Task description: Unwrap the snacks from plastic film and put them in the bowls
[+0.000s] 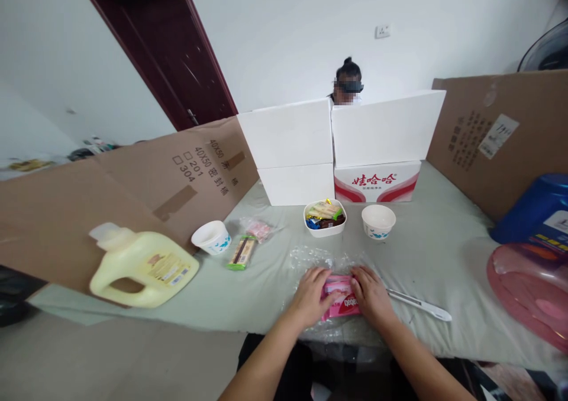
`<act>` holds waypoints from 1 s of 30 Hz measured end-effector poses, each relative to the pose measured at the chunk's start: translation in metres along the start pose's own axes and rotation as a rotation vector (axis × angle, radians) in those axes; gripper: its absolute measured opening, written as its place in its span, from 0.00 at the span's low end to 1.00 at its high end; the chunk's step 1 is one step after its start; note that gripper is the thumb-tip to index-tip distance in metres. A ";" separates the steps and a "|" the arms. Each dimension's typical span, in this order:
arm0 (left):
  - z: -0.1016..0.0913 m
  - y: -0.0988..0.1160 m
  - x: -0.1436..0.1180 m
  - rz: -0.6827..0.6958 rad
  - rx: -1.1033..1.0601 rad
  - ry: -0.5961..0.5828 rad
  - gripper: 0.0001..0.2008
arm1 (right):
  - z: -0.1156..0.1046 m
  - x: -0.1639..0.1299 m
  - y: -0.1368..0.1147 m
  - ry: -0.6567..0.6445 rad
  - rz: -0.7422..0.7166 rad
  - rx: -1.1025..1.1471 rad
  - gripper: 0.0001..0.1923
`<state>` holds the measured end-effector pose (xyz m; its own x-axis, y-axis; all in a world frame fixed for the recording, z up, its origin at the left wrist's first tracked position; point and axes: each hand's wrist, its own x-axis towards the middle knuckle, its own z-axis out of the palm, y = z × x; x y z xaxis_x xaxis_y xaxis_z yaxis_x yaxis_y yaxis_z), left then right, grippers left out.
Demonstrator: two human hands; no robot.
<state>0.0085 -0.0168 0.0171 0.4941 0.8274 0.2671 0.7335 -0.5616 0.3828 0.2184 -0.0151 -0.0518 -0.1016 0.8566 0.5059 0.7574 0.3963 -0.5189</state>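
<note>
A glossy pink plastic packet with white lettering (pixel 341 309) lies amid a crinkled clear plastic sheet (pixel 306 260) near the edge of a pale-green cloth-covered table (pixel 255 297). The left hand (pixel 313 297) covers its nine o'clock end, the right hand (pixel 371 297) its three o'clock end; whether they grip or merely press, I cannot tell. From the packet, a slim white-handled tool (pixel 426 309) lies at three o'clock, a white squarish bowl of wrapped snacks (pixel 326 232) at twelve, and a round white paper bowl (pixel 377 230) at one.
</note>
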 end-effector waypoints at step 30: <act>-0.028 -0.028 0.009 -0.087 -0.184 -0.458 0.44 | -0.011 0.003 -0.015 -0.140 0.062 -0.011 0.18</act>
<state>-0.0209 0.0063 0.0337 0.6195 0.7658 -0.1727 0.7070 -0.4486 0.5467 0.2141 -0.0223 -0.0346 -0.1430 0.9172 0.3719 0.7717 0.3386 -0.5384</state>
